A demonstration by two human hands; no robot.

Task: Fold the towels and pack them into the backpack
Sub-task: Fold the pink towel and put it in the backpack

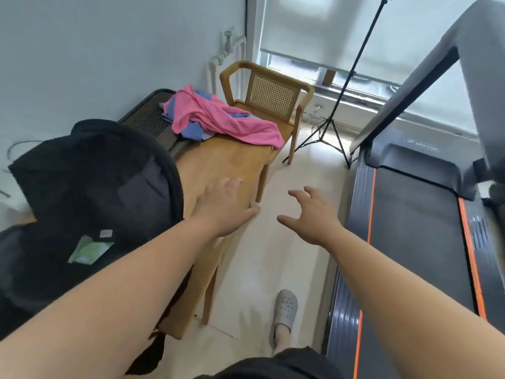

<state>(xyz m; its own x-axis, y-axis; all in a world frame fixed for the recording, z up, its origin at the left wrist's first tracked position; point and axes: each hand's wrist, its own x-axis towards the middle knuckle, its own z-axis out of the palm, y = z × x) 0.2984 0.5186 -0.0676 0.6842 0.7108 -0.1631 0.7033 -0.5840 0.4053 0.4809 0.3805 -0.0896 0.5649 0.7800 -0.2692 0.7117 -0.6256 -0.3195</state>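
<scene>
Looking down from the head cam, I've got both arms stretched out forward, left hand (224, 206) spread flat over the wooden bench (218, 165), right hand (311, 214) over the floor with fingers splayed and curled a bit, neither holding anything. Towels are a crumpled pile at 12 o'clock on the far end of the bench, pink towel (218, 116) on top of a blue towel (191, 131). Black backpack (90, 181) sits unzipped at 9 o'clock. Treadmill (415, 236) runs along 3 o'clock.

Pink and blue towels (218, 116), black backpack (90, 170), tan wooden table (218, 165), grey shoe (285, 309).
</scene>
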